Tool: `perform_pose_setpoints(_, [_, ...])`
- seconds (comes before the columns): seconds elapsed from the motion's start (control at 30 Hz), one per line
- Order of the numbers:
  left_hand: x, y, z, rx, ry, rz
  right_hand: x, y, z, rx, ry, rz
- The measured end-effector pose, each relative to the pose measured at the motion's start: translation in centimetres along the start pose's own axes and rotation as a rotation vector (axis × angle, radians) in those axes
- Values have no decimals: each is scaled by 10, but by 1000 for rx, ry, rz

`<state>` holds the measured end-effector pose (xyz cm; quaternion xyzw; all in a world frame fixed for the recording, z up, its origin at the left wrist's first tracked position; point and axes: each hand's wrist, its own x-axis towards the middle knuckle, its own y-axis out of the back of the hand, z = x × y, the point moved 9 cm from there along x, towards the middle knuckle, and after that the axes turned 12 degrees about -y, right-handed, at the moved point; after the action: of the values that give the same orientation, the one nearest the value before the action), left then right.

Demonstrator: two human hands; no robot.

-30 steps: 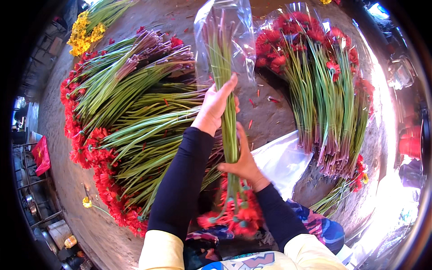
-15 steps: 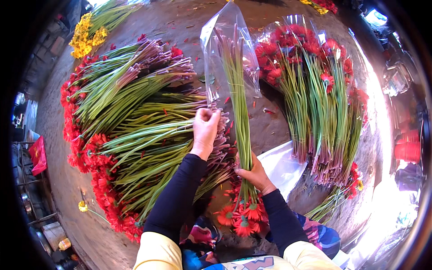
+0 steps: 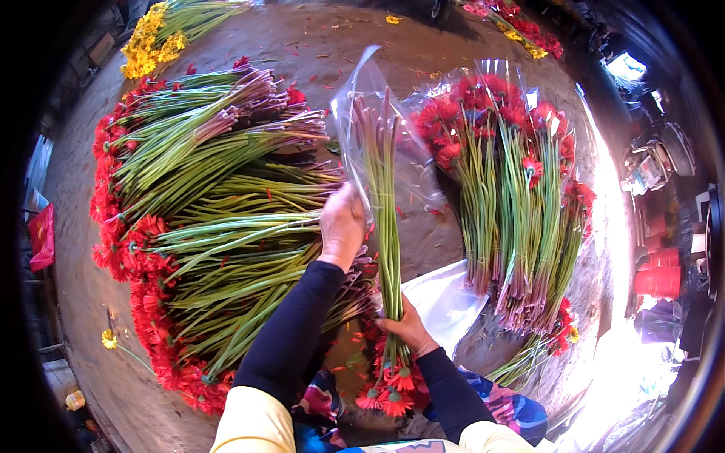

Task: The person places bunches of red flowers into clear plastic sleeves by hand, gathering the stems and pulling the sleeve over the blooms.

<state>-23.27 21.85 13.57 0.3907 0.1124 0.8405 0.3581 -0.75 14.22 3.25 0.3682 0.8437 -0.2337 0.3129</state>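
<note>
My right hand [image 3: 405,327] grips a bunch of red gerberas [image 3: 387,264], their stems upright and heads hanging at the lower end. A clear plastic sleeve [image 3: 355,106] surrounds the upper stems. My left hand [image 3: 341,223], slightly blurred, has its fingers closed at the sleeve's lower left edge, beside the stems. To the left lies a big heap of red gerbera bunches [image 3: 196,226], stems pointing right. To the right lie sleeved red bunches [image 3: 498,211] with heads up. A white plastic sheet [image 3: 445,302] lies below them.
Yellow flower bunches [image 3: 151,45] and mixed bunches [image 3: 521,30] lie at the back on the dirt floor [image 3: 83,317]. Red containers [image 3: 657,279] and clutter stand at the far right, a red bag [image 3: 41,238] at the far left. A loose yellow flower [image 3: 109,340] is near front left.
My left hand left its grip on the stems and moved to the sleeve's edge. The bunch, sleeve and right hand sit lower in view, as does much of the scene.
</note>
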Motion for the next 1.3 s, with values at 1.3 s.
perform_pose_setpoints(1.3, [-71,-8,6,-296,-120,-469,-4,-22,-21,-134,166,-55])
